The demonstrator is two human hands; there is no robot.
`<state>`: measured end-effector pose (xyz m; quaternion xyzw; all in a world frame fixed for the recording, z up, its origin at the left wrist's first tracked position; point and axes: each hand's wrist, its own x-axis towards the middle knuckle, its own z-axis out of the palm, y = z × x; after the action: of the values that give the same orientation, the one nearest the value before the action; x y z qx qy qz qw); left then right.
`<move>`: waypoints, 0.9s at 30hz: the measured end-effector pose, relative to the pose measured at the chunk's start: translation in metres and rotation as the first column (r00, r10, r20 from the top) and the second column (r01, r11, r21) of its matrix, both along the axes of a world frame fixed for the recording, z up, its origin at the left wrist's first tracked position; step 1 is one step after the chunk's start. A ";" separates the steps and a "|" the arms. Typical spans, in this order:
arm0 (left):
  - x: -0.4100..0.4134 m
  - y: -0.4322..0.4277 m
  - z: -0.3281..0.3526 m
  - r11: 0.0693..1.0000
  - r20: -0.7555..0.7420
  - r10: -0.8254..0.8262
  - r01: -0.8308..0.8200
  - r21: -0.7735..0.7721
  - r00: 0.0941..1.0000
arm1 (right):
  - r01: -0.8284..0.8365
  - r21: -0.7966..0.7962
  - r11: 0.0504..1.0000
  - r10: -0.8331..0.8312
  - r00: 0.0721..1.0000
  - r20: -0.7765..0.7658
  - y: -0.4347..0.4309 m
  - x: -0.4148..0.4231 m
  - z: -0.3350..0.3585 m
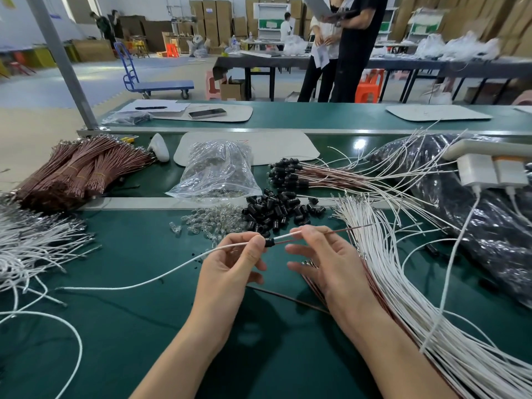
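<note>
Our left grip (230,263) is pinched, thumb against fingertips, on a small black cap (269,242), held just above the green surface (115,326) in front of us. Our right grip (325,260) is closed thumb to forefinger on a thin brown wire (354,227), just right of the cap, where it meets the white wire (144,280). Its other fingers are spread loose.

We judge the cap to be light, hard and smooth, and easy to let roll, so we would hold it by its sides and leave the mouth free. The wires look nearly weightless and limp over any length. We would pinch them close to the cap, where a short end is stiff enough to feed. The fine tips would probably bend if forced.

The cap is a short, glossy black cylinder. The white wire trails left from it in a slack curve and lies along the surface. The brown wire pokes out straight to the right. Beyond the grips lie a pile of loose black caps (276,208), clear bulbs (213,223) and a fan of white leads (403,283).
</note>
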<state>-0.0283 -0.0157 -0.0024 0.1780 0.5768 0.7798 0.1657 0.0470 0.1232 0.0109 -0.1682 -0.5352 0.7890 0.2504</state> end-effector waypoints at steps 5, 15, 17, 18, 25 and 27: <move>-0.005 -0.002 0.001 0.998 0.050 0.061 -0.062 0.020 0.997 | 0.068 -0.112 0.991 -0.075 0.995 -0.060 0.022 0.008 0.006; -0.020 -0.012 0.008 0.981 0.189 0.152 -0.171 0.090 0.970 | 0.275 -0.191 0.942 -0.304 0.942 -0.142 0.058 0.025 0.014; -0.022 -0.015 0.010 0.977 0.221 0.156 -0.183 0.111 0.963 | 0.321 -0.200 0.926 -0.353 0.923 -0.154 0.063 0.029 0.016; -0.023 -0.017 0.011 0.974 0.241 0.159 -0.193 0.122 0.957 | 0.350 -0.203 0.914 -0.383 0.911 -0.155 0.066 0.031 0.017; -0.032 -0.028 0.015 0.950 0.328 0.201 -0.266 0.165 0.923 | 0.475 -0.294 0.829 -0.533 0.830 -0.164 0.080 0.037 0.017; -0.033 -0.029 0.014 0.943 0.354 0.213 -0.287 0.170 0.911 | 0.455 -0.229 0.860 -0.496 0.852 -0.167 0.081 0.034 0.015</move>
<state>-0.0616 -0.0449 0.0116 -0.0141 0.4697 0.8719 0.1378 0.0814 0.2038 0.0259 -0.2292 -0.3717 0.7610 0.4797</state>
